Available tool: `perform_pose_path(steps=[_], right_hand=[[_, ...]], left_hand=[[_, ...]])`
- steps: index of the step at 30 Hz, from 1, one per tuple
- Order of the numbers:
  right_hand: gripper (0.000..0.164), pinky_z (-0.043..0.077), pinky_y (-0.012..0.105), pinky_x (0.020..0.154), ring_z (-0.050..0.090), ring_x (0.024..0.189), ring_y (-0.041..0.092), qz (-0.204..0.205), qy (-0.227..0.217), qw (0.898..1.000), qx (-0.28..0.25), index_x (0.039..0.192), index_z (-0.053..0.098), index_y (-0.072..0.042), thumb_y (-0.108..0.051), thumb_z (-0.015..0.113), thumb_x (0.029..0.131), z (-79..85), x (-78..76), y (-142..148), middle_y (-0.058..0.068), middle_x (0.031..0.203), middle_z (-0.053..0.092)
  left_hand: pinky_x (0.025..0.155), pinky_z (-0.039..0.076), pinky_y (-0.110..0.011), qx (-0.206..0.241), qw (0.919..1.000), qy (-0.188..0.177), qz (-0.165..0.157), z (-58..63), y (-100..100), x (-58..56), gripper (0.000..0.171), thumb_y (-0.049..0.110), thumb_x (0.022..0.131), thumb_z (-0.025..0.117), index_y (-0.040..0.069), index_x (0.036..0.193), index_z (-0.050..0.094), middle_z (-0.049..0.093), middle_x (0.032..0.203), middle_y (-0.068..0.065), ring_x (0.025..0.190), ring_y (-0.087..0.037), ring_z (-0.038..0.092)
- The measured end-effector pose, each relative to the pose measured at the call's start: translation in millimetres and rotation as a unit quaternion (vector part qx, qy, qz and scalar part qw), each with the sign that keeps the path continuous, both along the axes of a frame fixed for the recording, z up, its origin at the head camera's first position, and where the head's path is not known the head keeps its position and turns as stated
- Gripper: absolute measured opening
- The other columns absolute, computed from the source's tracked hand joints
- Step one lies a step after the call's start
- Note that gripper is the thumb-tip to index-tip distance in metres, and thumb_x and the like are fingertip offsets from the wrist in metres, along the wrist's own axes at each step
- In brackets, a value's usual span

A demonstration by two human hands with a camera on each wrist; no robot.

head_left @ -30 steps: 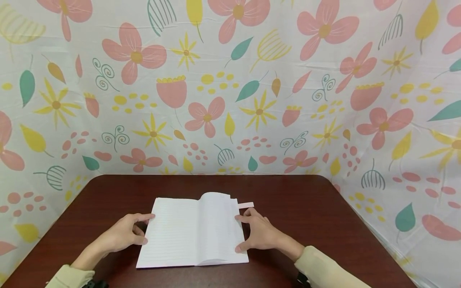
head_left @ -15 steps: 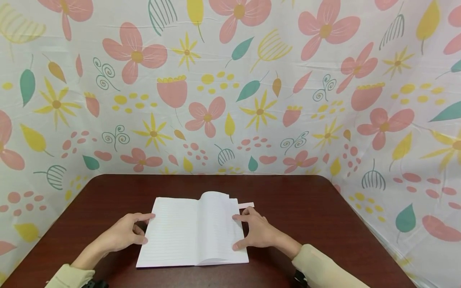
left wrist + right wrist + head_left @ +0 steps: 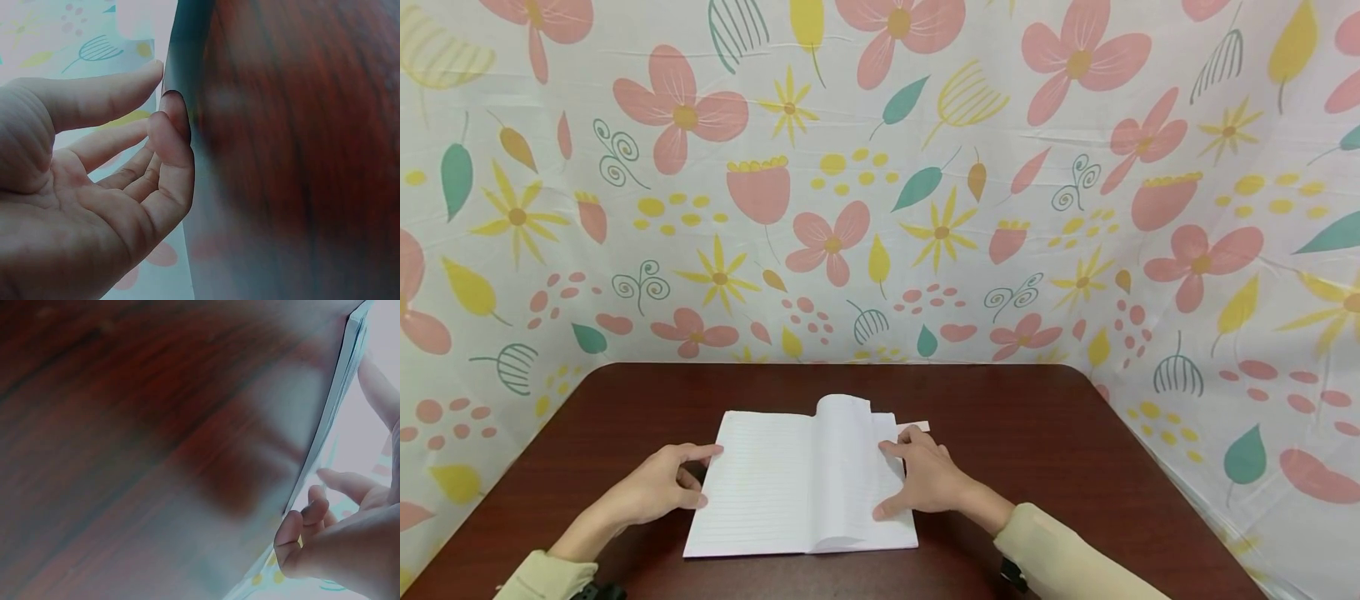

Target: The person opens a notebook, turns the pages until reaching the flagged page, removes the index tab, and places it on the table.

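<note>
An open notebook (image 3: 760, 500) with white lined pages lies on the table. My left hand (image 3: 651, 483) rests its thumb and forefinger on the notebook's left edge; in the left wrist view its other fingers (image 3: 175, 156) are curled beside that edge. Upon the right-hand page, the thumb and forefinger of my right hand (image 3: 928, 479) press down, spread apart. The upper right page (image 3: 842, 467) bulges into a curl near the spine. A narrow pale strip (image 3: 917, 427) sticks out past the right edge, partly behind my right hand.
The dark reddish-brown table (image 3: 1000, 400) extends around the notebook. A floral curtain (image 3: 880, 317) hangs behind the table and along both sides. Light sleeves (image 3: 1060, 546) and dark wrist gear (image 3: 598, 590) show near the bottom.
My right hand has slid left across the right-hand page, and the upper page's bulge has grown taller and narrower. My left hand has stayed in place.
</note>
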State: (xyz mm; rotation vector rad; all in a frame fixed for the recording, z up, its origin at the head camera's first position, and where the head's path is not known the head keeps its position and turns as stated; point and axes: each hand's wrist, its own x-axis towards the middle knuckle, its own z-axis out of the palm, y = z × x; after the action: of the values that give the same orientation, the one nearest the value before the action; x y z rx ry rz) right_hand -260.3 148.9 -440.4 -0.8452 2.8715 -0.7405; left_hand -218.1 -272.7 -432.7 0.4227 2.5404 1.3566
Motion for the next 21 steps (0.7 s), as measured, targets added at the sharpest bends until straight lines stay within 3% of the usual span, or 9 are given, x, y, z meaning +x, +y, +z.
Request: perform_pose_path(steps=[5,12,18,21], right_hand=[[0.097,0.036,0.042,0.078,0.047,0.107,0.025,-0.001,-0.008,1.0,-0.008,0.142,0.065,-0.001,-0.049,0.1,0.065,0.2,-1.3,-6,0.009,0.118,0.05],[0.081,0.044,0.045,0.087,0.05,0.109,0.029,0.009,-0.051,0.996,-0.075,0.139,0.068,-0.003,-0.038,0.098,0.072,2.3,-6.3,-13,0.012,0.12,0.055],[0.068,0.046,0.046,0.096,0.058,0.114,0.029,0.0,-0.101,0.98,-0.169,0.139,0.066,0.0,-0.023,0.093,0.081,5.5,-8.2,-12,0.004,0.105,0.072],[0.067,0.047,0.044,0.093,0.061,0.111,0.026,-0.011,-0.12,0.973,-0.199,0.143,0.063,0.001,-0.018,0.09,0.085,6.9,-8.7,-12,0.0,0.096,0.076]], left_hand=[[0.067,0.052,-0.032,0.001,1.0,0.002,-0.001,0.6,0,0.7,0.072,-0.008,0.083,0.081,-0.015,0.147,0.05,0.054,0.128,-0.026,0.085,-0.028,0.066],[0.068,0.053,-0.032,0.0,1.0,0.003,-0.002,1.8,0,0.8,0.071,-0.009,0.083,0.081,-0.014,0.147,0.05,0.053,0.128,-0.026,0.086,-0.027,0.066],[0.068,0.054,-0.034,-0.003,1.0,0.002,0.005,2.7,1,0.1,0.071,-0.009,0.083,0.081,-0.014,0.147,0.05,0.055,0.128,-0.026,0.087,-0.026,0.066],[0.068,0.055,-0.034,-0.004,0.9999,0.004,0.01,3.8,1,-0.5,0.071,-0.009,0.082,0.082,-0.014,0.146,0.051,0.056,0.128,-0.026,0.086,-0.024,0.066]])
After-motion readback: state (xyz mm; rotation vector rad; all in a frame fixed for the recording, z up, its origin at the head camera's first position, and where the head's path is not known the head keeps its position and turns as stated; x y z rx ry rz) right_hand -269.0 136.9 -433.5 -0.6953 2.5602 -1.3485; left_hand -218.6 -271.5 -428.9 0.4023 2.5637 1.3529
